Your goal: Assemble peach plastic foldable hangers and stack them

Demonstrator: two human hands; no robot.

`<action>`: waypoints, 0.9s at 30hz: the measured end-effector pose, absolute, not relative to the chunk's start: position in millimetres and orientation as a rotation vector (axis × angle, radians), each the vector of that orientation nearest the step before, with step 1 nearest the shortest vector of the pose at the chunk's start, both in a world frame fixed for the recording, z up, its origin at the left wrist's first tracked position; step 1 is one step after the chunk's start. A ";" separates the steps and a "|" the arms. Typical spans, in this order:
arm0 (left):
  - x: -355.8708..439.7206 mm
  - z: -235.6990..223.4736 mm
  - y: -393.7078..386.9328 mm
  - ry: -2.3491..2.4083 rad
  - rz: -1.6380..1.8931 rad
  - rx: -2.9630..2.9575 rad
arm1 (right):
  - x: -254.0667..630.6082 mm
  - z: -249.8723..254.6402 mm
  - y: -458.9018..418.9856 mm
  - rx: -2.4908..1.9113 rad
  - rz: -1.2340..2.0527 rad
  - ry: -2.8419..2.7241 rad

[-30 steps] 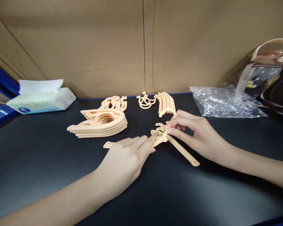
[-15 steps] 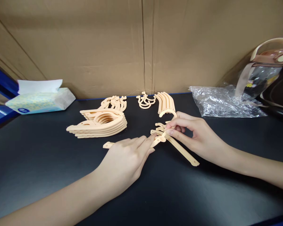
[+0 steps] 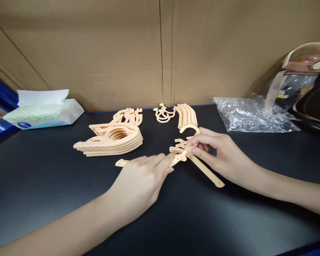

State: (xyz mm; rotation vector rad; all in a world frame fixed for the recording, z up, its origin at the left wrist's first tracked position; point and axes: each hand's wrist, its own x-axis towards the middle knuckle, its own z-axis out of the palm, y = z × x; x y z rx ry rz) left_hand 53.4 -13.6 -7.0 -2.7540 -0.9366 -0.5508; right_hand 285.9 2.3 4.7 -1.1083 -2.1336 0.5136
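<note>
My left hand (image 3: 142,177) is closed around a cream hanger arm (image 3: 122,163), whose far end sticks out to the left. Between finger and thumb, my right hand (image 3: 213,147) pinches a cream hanger hook (image 3: 189,128), its curve rising above the fingers. The inner end of the hanger arm meets the base of the hook between my hands; I cannot tell if they are joined. Just behind them, a loose hanger arm (image 3: 206,172) slants toward the front right under my right hand. Ends of several more arms show beyond, partly hidden by the fingers.
A stack of folded cream hangers (image 3: 109,144) lies to the left, with several hanger pieces (image 3: 128,116) behind it. Loose hooks (image 3: 164,114) and a row of arms (image 3: 186,115) lie at the back. Around them are a tissue pack (image 3: 42,113), a clear plastic bag (image 3: 250,115) and a bottle (image 3: 296,83).
Both hands keep their hold on the hanger arm and hook, almost still. The whole view has shifted very slightly.
</note>
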 end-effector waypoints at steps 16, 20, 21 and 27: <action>55.1 -3.7 -13.6 -0.906 -0.554 -2.688 | 283.9 4.1 -0.5 -1.105 0.500 -2.112; 54.9 -6.1 -13.2 -0.900 -0.559 -2.685 | 283.1 2.8 -1.1 -1.103 0.520 -2.114; 54.9 -6.2 -13.2 -0.898 -0.556 -2.691 | 283.0 2.2 -1.2 -1.102 0.518 -2.119; 55.5 -4.4 -12.8 -0.915 -0.543 -2.725 | 283.2 0.6 -1.0 -1.091 0.496 -2.133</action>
